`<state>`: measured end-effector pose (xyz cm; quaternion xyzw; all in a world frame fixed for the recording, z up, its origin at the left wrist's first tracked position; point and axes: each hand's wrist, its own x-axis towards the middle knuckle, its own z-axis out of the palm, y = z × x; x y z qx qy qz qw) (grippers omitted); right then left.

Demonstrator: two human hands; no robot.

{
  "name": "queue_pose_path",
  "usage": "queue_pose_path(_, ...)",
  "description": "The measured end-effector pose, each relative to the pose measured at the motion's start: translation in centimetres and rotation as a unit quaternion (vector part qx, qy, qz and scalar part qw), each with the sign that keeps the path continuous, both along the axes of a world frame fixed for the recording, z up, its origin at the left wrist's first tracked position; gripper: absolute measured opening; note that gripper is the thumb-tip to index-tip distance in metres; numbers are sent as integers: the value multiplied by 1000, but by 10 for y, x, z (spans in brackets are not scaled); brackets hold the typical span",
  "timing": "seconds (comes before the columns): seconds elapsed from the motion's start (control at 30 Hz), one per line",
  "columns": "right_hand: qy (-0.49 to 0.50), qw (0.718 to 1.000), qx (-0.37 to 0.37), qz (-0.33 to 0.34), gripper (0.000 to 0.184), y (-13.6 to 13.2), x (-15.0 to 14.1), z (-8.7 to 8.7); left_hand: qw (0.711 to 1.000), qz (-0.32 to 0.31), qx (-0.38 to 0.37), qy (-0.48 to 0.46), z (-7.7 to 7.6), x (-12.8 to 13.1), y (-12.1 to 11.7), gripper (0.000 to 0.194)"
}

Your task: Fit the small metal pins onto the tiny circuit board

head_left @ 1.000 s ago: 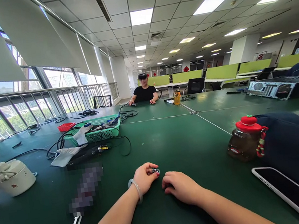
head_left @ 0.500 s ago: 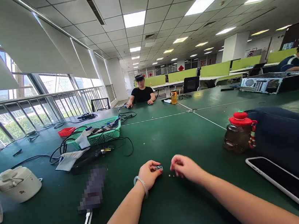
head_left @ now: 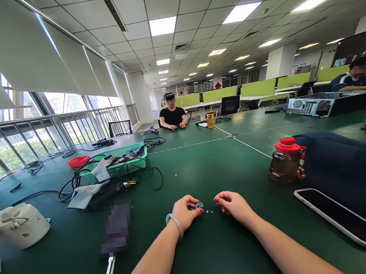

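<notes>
My left hand (head_left: 186,212), with a pale bangle at the wrist, is closed in a pinch on a small circuit board (head_left: 198,205). Just right of its thumb, a tiny light-rimmed rectangular piece (head_left: 209,211) lies on the green table (head_left: 191,252). On the far side of that piece, my right hand (head_left: 234,204) hovers close to the tabletop, thumb and fingers drawn together. Whatever its fingertips hold, if anything, is too small to make out.
To the left are a green basket (head_left: 129,165) with cables, a red tray (head_left: 79,161), a cream pot-shaped container (head_left: 24,227) and a blurred pouch (head_left: 117,228). Rightward stand a red-lidded jar (head_left: 284,166), a dark bag (head_left: 342,165), a tablet (head_left: 341,215) and a computer case (head_left: 330,104). Two people sit beyond.
My right hand has moved away from my left and its fingers have drawn together. The tiny piece beside the left thumb has come into view. My left hand keeps the circuit board, now tilted.
</notes>
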<state>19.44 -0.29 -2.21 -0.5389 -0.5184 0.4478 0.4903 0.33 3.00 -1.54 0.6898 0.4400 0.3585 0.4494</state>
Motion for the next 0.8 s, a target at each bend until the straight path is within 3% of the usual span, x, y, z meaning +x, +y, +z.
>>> queue_pose_path(0.1,-148,984,81,50,13,-5,-9,4,1000,-16,4,-11,4,1,-6,28)
queue_pose_path(0.27,-257,945,188,73,11,-12,-17,17,997,-38,0,-63,4,3,-9,28)
queue_pose_path(0.6,-265,927,256,76,12,-10,-19,22,994,-5,-15,-112,7,7,-10,30)
queue_pose_path(0.8,-264,915,302,35,14,-10,-24,21,994,-5,-2,-105,6,7,-8,31)
